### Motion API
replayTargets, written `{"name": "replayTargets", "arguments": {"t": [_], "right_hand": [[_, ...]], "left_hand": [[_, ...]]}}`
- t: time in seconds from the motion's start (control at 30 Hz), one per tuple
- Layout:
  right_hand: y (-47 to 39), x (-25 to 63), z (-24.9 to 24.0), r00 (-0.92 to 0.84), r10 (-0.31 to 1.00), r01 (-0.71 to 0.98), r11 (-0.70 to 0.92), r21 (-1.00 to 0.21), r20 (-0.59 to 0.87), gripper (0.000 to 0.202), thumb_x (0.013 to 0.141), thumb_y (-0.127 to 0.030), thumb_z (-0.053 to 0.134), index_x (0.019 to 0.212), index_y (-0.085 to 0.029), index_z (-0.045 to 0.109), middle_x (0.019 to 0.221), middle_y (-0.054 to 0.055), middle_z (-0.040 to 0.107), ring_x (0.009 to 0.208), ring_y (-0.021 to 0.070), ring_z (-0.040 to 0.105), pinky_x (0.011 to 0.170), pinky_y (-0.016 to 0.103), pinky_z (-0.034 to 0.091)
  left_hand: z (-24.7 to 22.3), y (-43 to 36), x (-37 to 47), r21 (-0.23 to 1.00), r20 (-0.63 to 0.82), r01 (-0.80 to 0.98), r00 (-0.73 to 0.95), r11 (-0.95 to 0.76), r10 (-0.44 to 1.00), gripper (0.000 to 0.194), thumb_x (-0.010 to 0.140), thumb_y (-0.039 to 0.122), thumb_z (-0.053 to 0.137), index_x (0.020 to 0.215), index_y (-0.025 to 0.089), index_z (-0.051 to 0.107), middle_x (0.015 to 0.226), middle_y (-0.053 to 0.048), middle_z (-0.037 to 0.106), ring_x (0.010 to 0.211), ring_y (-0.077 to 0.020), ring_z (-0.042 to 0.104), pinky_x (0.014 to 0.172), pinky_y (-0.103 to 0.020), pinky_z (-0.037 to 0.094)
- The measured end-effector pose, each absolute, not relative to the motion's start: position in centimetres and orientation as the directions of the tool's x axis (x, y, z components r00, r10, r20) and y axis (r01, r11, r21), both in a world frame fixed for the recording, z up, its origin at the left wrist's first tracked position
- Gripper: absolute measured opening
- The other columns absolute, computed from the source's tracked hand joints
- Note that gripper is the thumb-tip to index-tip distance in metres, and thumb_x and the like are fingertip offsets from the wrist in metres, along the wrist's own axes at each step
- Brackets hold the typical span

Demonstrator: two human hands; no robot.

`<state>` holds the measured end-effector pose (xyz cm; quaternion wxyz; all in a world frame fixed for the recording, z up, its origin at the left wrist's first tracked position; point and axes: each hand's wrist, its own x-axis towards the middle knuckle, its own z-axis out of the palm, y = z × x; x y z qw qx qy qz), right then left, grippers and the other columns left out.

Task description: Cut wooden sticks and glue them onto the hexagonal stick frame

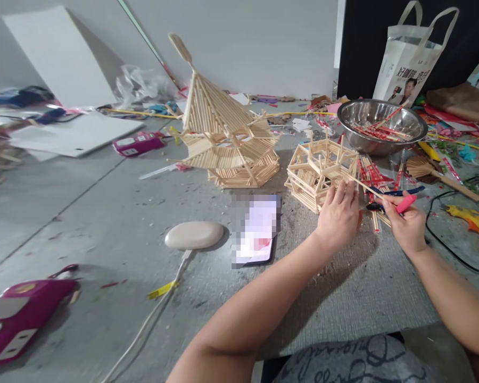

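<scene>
My left hand (pixel 339 213) presses against the near right side of a low, many-sided frame of wooden sticks (pixel 313 178), its fingers together and bent over the edge. The thumb is mostly hidden. My right hand (pixel 407 229) is closed around a thin wooden stick (pixel 369 187), whose far end reaches the frame beside my left fingertips. A pink cylindrical piece (pixel 406 203), perhaps a handle, also sticks out of my right hand. Dark-handled pliers (pixel 413 190) and loose sticks lie partly behind that hand. Left of the frame stands a taller stick pagoda (pixel 219 117) with a pointed roof.
A phone (pixel 259 229) and a white oval device (pixel 193 235) with a cable lie left of my arms. Behind my hands are a steel bowl (pixel 345 119) of red-wrapped sticks and a white bag (pixel 387 69). A yellow glue gun (pixel 477 226) lies at right.
</scene>
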<state>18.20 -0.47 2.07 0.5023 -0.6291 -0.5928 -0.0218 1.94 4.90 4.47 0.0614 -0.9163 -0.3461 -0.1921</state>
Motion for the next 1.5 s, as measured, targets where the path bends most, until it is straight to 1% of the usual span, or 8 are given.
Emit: {"name": "replayTargets", "arguments": {"t": [0.23, 0.87, 0.93, 1.03, 1.13, 1.27, 1.4, 1.5], "right_hand": [[-0.4, 18.5, 1.9, 0.295, 0.727, 0.755, 0.220, -0.618, 0.619, 0.015, 0.082, -0.031, 0.054, 0.084, -0.024, 0.067, 0.079, -0.001, 0.072, 0.080, 0.0150, 0.066, 0.103, 0.045, 0.033], [-0.5, 18.4, 2.0, 0.247, 0.741, 0.771, 0.239, -0.590, 0.624, 0.014, 0.082, -0.032, 0.055, 0.085, -0.024, 0.066, 0.082, 0.000, 0.073, 0.075, 0.0161, 0.067, 0.103, 0.048, 0.031], [-0.5, 18.3, 2.0, 0.258, 0.745, 0.761, 0.235, -0.604, 0.615, 0.013, 0.082, -0.032, 0.056, 0.085, -0.024, 0.067, 0.081, 0.000, 0.073, 0.076, 0.0162, 0.067, 0.103, 0.049, 0.031], [-0.4, 18.4, 1.9, 0.287, 0.749, 0.735, 0.227, -0.639, 0.597, 0.013, 0.081, -0.032, 0.057, 0.083, -0.025, 0.067, 0.084, 0.000, 0.072, 0.077, 0.0164, 0.067, 0.104, 0.052, 0.030], [-0.3, 18.4, 1.5, 0.307, 0.755, 0.695, 0.239, -0.678, 0.580, 0.011, 0.080, -0.032, 0.058, 0.083, -0.027, 0.068, 0.085, 0.000, 0.072, 0.078, 0.0165, 0.067, 0.100, 0.052, 0.036], [-0.2, 18.4, 1.0, 0.348, 0.754, 0.640, 0.243, -0.729, 0.557, 0.010, 0.078, -0.032, 0.060, 0.083, -0.028, 0.068, 0.081, -0.001, 0.072, 0.078, 0.0167, 0.067, 0.090, 0.049, 0.046], [-0.1, 18.3, 1.2, 0.369, 0.749, 0.629, 0.235, -0.741, 0.551, 0.012, 0.078, -0.034, 0.060, 0.080, -0.026, 0.068, 0.080, 0.000, 0.071, 0.074, 0.0167, 0.066, 0.091, 0.052, 0.044], [-0.1, 18.2, 1.5, 0.360, 0.748, 0.654, 0.224, -0.723, 0.558, 0.014, 0.078, -0.035, 0.059, 0.078, -0.025, 0.069, 0.081, 0.001, 0.071, 0.076, 0.0169, 0.066, 0.093, 0.052, 0.042]], "left_hand": [[4.4, 5.0, 1.8, 0.008, 0.400, 0.653, 0.692, -0.757, 0.601, 0.042, 0.086, 0.027, 0.040, 0.119, 0.004, 0.052, 0.136, -0.017, 0.044, 0.126, -0.0305, 0.038, 0.104, -0.045, 0.031], [4.2, 5.2, 1.8, 0.011, 0.440, 0.641, 0.686, -0.767, 0.579, 0.040, 0.084, 0.024, 0.042, 0.118, 0.007, 0.052, 0.133, -0.013, 0.047, 0.123, -0.0299, 0.037, 0.102, -0.044, 0.032], [4.5, 5.2, 1.6, 0.021, 0.463, 0.639, 0.675, -0.769, 0.574, 0.035, 0.084, 0.023, 0.042, 0.113, 0.009, 0.055, 0.126, -0.013, 0.052, 0.119, -0.0286, 0.041, 0.098, -0.042, 0.036], [5.4, 5.6, 1.2, 0.035, 0.475, 0.668, 0.643, -0.744, 0.600, 0.027, 0.086, 0.022, 0.039, 0.101, 0.013, 0.059, 0.102, -0.012, 0.061, 0.100, -0.0254, 0.051, 0.084, -0.039, 0.043], [6.8, 6.7, 0.8, 0.015, 0.463, 0.706, 0.622, -0.708, 0.631, 0.028, 0.087, 0.017, 0.035, 0.098, 0.016, 0.061, 0.089, -0.010, 0.061, 0.086, -0.0222, 0.054, 0.073, -0.035, 0.046], [9.1, 8.8, 0.9, 0.005, 0.317, 0.681, 0.693, -0.732, 0.647, 0.033, 0.085, 0.011, 0.036, 0.107, 0.019, 0.059, 0.107, -0.010, 0.058, 0.073, -0.0159, 0.058, 0.055, -0.028, 0.044], [10.3, 11.1, 1.7, -0.087, 0.082, 0.558, 0.830, -0.826, 0.552, 0.037, 0.080, 0.004, 0.038, 0.103, 0.020, 0.063, 0.102, -0.006, 0.062, 0.079, -0.0154, 0.060, 0.063, -0.026, 0.046], [10.2, 12.3, 2.2, -0.108, 0.050, 0.526, 0.850, -0.844, 0.524, 0.035, 0.081, 0.005, 0.040, 0.101, 0.020, 0.064, 0.097, -0.005, 0.065, 0.082, -0.0141, 0.060, 0.069, -0.024, 0.046]]}}
